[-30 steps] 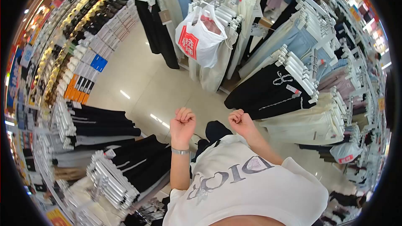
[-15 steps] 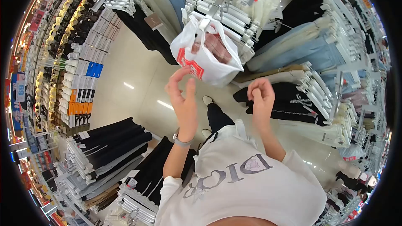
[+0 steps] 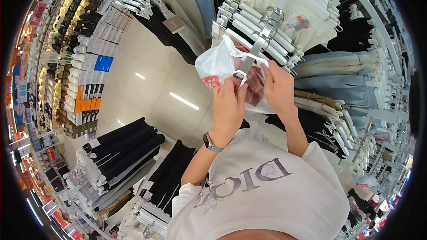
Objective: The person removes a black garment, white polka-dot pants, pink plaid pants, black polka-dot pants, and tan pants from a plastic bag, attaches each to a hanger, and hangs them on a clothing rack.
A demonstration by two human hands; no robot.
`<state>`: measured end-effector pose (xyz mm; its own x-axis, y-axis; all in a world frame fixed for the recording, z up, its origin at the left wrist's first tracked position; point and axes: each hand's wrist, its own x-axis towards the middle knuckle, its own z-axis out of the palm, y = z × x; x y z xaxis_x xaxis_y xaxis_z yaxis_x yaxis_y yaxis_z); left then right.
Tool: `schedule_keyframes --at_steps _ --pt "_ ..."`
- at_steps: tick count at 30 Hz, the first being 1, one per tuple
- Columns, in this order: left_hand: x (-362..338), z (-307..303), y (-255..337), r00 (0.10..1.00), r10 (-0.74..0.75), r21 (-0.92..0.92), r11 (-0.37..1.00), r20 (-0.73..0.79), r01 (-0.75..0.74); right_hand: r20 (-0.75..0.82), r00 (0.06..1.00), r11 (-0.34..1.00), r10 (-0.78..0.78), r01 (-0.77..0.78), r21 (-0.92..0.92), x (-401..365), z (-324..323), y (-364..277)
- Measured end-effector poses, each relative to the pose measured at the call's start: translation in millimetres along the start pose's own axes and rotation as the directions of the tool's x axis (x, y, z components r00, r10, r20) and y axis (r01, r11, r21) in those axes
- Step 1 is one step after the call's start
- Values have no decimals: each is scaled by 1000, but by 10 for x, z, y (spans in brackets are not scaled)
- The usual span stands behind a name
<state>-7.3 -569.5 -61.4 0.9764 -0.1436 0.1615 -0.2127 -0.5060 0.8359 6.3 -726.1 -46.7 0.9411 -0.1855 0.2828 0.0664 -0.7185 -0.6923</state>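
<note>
A white plastic bag (image 3: 213, 64) with a red print hangs on the end of a metal rack arm (image 3: 253, 55). Folded pinkish plaid cloth (image 3: 256, 85) shows through its mouth. My left hand (image 3: 229, 106), a watch on its wrist, pinches the bag's handle on the near left side. On the other side, the fingers of my right hand (image 3: 280, 89) are closed on the bag's right handle. Both handles are still looped round the arm's tip, as far as I can see. Behind the bag, white clip hangers (image 3: 267, 31) carry cream trousers (image 3: 311, 13).
Black and grey trousers (image 3: 129, 149) hang at the lower left. Pale blue jeans (image 3: 342, 69) hang on the right rack. Boxed goods (image 3: 95, 73) line the shelves at the left, across a tiled floor (image 3: 151, 89).
Both hands have reached forward and taken hold of the bag's handles; before, they were apart from it. The view has shifted, and the bag now appears further right and its mouth is pulled about.
</note>
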Motion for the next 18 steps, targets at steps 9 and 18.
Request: schedule_keyframes --at_steps 9,18 --pt "-144 -499 -21 958 -221 -812 516 182 273 -41 954 952 -298 300 63 -9 -283 -560" --pt "-445 -1466 -510 764 -223 -788 -37 606 614 69 949 950 -308 310 -26 -561 365 -1422"
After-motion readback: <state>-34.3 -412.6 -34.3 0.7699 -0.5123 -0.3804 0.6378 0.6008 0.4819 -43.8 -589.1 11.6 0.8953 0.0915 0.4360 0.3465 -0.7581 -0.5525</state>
